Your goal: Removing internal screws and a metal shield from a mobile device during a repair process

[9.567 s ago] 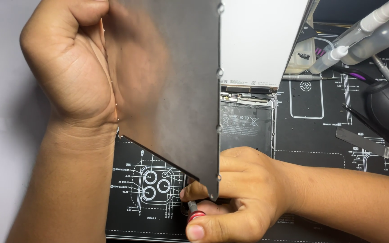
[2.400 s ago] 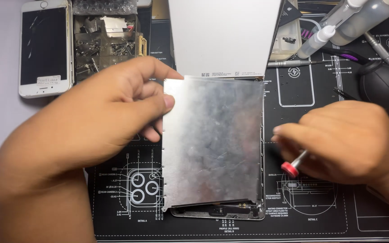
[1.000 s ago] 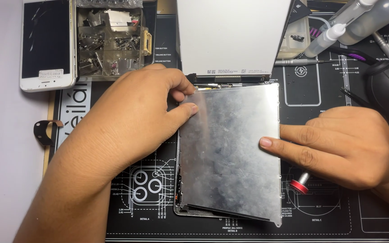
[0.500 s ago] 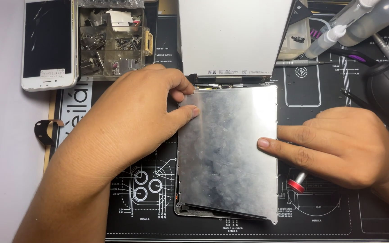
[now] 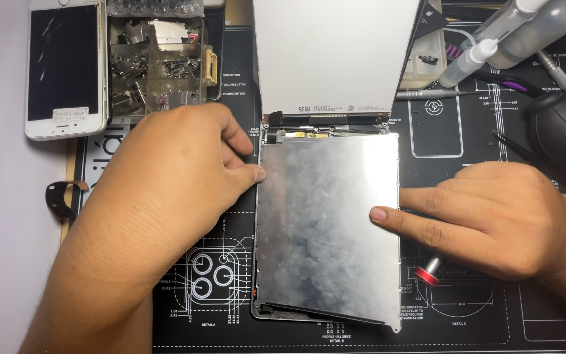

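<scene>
A black repair mat (image 5: 466,308) with white diagrams covers the worktop, and at its centre lies one metal plate (image 5: 325,229), set back over the tablet body yet not seated, its lower edge riding above the frame. Left hand (image 5: 171,177) curls loosely, fingertips at the plate's left edge; right hand (image 5: 492,219) presses a forefinger on the right edge, with one red-capped screwdriver (image 5: 427,274) tucked beneath. Above the plate: one raised panel (image 5: 335,52). Up-left: one parts tray (image 5: 158,59), one white phone (image 5: 65,65).

The right hand (image 5: 499,223) hides most of the red-capped screwdriver (image 5: 427,274) beside the silver metal plate (image 5: 327,226); the grip is probably closed.
</scene>
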